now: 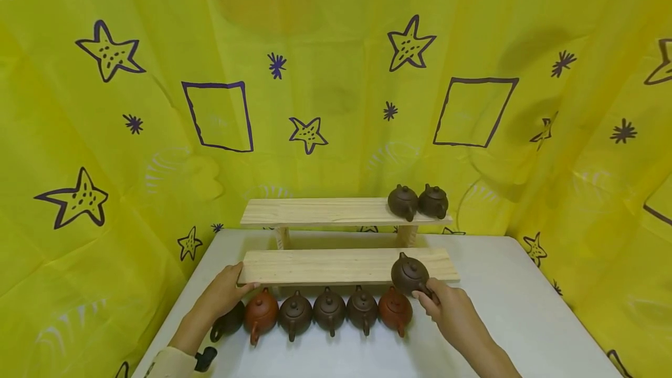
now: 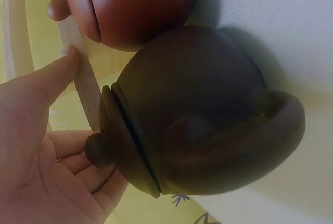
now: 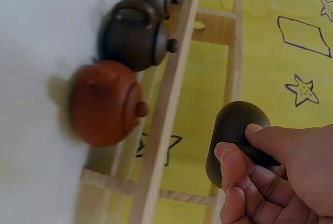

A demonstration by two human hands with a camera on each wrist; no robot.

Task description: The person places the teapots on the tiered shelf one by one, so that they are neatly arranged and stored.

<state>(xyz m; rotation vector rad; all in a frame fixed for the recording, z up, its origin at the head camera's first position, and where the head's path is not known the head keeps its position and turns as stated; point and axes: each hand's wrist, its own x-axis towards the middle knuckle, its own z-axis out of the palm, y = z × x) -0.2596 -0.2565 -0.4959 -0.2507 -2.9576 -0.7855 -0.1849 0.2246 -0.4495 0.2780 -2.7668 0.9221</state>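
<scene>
My right hand (image 1: 454, 314) pinches the handle of a dark brown teapot (image 1: 409, 275) between thumb and fingers, at the right part of the lower wooden shelf (image 1: 325, 264). In the right wrist view this teapot (image 3: 229, 130) shows its dark rounded side; whether it touches the board I cannot tell. My left hand (image 1: 223, 293) holds the left end of the lower shelf, thumb along its front edge. Right beside that hand is a dark teapot (image 2: 192, 109), partly hidden by the wrist in the head view, with a reddish teapot (image 1: 261, 312) next to it.
On the white table (image 1: 336, 360), several teapots stand in a row before the shelf, including dark ones (image 1: 329, 311) and a reddish one (image 1: 395, 310) at the right end. Two dark teapots (image 1: 403, 202) sit on the upper shelf's (image 1: 315, 210) right end. A yellow patterned curtain (image 1: 336, 74) surrounds the table.
</scene>
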